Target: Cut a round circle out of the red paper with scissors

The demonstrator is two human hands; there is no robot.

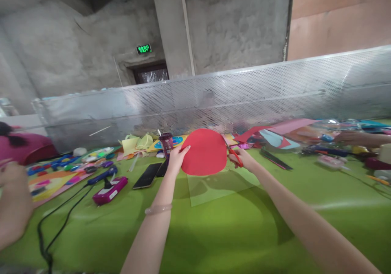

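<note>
A large, roughly round sheet of red paper (204, 152) is held up above the table. My left hand (177, 158) pinches its left edge, thumb on the near face and the other fingers hidden behind. In my right hand (244, 160) are scissors with red handles (237, 160). Their blades lie along the paper's upper right edge; whether they are apart I cannot tell. Beneath the paper, a pale green sheet (210, 190) lies flat on the green tabletop (220, 233).
A dark cup with a straw (166, 143) and a black phone (148, 176) stand left of the paper. Farther left are a purple power strip (110, 190) and cables. Paper scraps (275, 137) lie behind. Co-workers' arms show at left (14, 204) and right (360, 137).
</note>
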